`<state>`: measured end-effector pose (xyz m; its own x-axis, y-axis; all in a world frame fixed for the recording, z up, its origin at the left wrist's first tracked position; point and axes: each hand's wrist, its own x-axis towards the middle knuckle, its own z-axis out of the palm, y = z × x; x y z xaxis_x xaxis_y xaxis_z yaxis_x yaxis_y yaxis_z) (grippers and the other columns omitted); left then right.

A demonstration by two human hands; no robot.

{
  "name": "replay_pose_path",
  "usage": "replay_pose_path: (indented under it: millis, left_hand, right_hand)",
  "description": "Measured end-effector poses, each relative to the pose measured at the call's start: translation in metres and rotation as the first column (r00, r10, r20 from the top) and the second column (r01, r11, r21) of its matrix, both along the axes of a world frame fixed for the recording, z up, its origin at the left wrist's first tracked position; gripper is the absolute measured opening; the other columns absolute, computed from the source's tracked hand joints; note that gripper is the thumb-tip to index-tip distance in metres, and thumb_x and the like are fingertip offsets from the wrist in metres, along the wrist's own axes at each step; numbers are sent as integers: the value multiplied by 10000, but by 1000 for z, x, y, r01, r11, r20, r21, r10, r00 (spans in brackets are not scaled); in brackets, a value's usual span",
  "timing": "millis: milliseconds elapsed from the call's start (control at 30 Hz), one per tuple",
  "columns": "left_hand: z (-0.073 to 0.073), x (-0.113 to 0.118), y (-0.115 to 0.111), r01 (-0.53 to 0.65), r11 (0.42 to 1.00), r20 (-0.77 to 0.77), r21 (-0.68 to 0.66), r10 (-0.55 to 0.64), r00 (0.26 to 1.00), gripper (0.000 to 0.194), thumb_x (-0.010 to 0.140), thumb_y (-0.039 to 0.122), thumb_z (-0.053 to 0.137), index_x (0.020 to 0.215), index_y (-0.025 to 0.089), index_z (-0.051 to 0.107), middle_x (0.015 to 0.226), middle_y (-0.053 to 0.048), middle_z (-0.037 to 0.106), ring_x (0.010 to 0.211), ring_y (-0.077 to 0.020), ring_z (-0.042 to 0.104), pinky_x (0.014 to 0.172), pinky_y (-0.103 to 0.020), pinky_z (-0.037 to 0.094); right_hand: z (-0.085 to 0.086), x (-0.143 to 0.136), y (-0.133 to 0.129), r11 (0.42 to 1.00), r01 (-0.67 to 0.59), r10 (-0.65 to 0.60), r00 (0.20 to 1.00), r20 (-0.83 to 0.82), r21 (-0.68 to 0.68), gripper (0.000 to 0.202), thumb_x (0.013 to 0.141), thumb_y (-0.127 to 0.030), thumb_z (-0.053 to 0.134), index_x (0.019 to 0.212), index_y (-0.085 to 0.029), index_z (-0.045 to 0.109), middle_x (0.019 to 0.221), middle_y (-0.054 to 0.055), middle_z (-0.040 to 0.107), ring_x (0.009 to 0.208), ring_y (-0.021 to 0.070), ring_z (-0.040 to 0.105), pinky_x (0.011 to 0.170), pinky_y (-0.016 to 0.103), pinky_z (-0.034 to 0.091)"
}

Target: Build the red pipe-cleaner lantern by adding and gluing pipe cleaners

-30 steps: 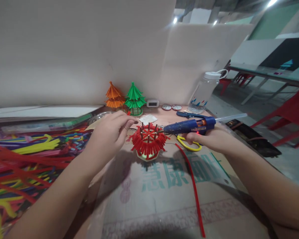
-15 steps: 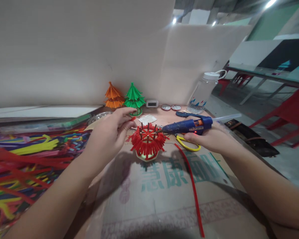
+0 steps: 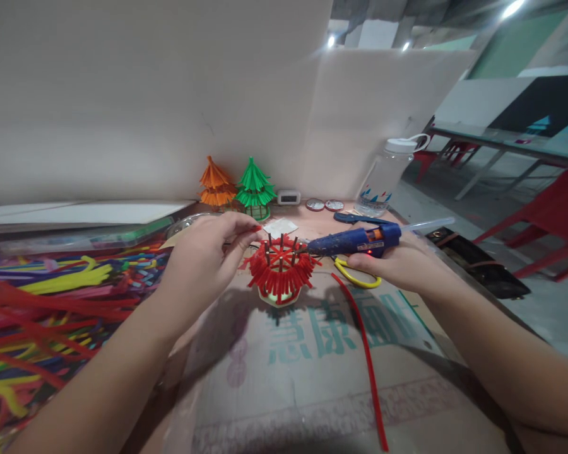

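A red fringed model (image 3: 280, 268) with brown upright sticks stands on a pale base in the middle of the cardboard sheet (image 3: 274, 391). My right hand (image 3: 392, 255) is closed around a blue hot glue gun (image 3: 355, 241), its nozzle at the right side of the model's top. A small red light glows on the gun. On the other side, my left hand (image 3: 220, 249) pinches a short red piece of pipe cleaner (image 3: 257, 227) between thumb and fingertip, just left of the sticks. One long red pipe cleaner (image 3: 366, 347) lies on the cardboard to the right.
Loose coloured pipe cleaners (image 3: 42, 315) cover the left side. Behind stand an orange tree (image 3: 213, 183), a green tree (image 3: 254, 189), a small digital display (image 3: 288, 197) and a water bottle (image 3: 385, 176). Yellow-handled scissors (image 3: 360, 277) lie under the glue gun.
My left fingers have closed together and turned slightly, bringing the small red piece a little nearer the model. The glue gun has shifted barely to the left.
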<state>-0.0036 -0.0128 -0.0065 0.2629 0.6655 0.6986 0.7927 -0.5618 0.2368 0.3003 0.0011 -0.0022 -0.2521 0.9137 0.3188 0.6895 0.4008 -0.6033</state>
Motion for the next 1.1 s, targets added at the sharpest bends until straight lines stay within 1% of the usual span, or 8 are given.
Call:
replay_pose_path:
  millis: [167,300,500,600,700,767,900,1100]
  left_hand:
    - [1,0,0,-11,1000,-20,-22,10,1000,138,977,305,588,1022,211,679,932,-28,757,842,-200,675,737,-306,472]
    - [0,0,3,5,995,-55,-100,-11,998,159,981,301,539,999,210,668,928,-37,751,838,-214,666,730,-321,456]
    - [-3,1,8,29,974,-62,-225,-44,997,173,977,297,502,1003,201,644,941,-36,737,863,-218,670,746,-314,466]
    - [-4,0,9,26,971,-83,-239,-47,995,181,980,296,490,1013,200,639,951,-38,731,870,-222,670,755,-317,467]
    - [-5,-1,10,21,968,-99,-251,-47,994,186,982,292,479,1025,203,637,963,-40,730,876,-225,671,758,-322,467]
    - [-5,-1,11,16,967,-106,-253,-45,993,183,983,287,480,1029,203,636,965,-38,731,876,-226,672,759,-322,464]
    - [-4,-2,11,23,970,-106,-244,-50,993,172,981,277,489,1029,202,635,959,-35,732,871,-224,673,753,-317,458]
    - [-2,-2,9,13,968,-105,-252,-41,994,163,982,277,496,1025,205,636,959,-32,733,875,-223,671,759,-313,457]
  right_hand:
    - [0,0,-1,1000,7,-7,1000,-5,-8,380,712,-512,749,1028,-301,744,885,28,785,863,322,738,837,494,602]
    - [-2,2,0,1000,-1,1,1000,12,15,346,734,-508,753,1013,-304,760,899,24,790,856,309,744,866,491,601]
    - [-7,7,2,992,-112,109,993,49,53,270,796,-484,744,964,-277,787,870,12,799,832,266,753,842,415,625]
    - [-5,7,2,991,-110,104,992,73,74,254,797,-475,741,945,-275,792,879,18,800,846,275,755,817,416,635]
    - [-2,7,2,989,-97,91,994,62,112,284,785,-462,734,1003,-288,784,933,25,797,967,304,742,868,450,624]
    - [-2,6,2,989,-79,74,996,41,128,295,774,-459,734,1011,-288,773,960,31,794,997,313,732,853,450,624]
    - [-5,6,3,988,-78,78,997,10,131,313,771,-444,757,1041,-286,755,903,21,791,842,276,746,785,419,625]
    - [-9,7,4,986,-106,107,994,-1,130,373,785,-459,776,1116,-289,748,894,14,789,809,267,745,877,440,607]
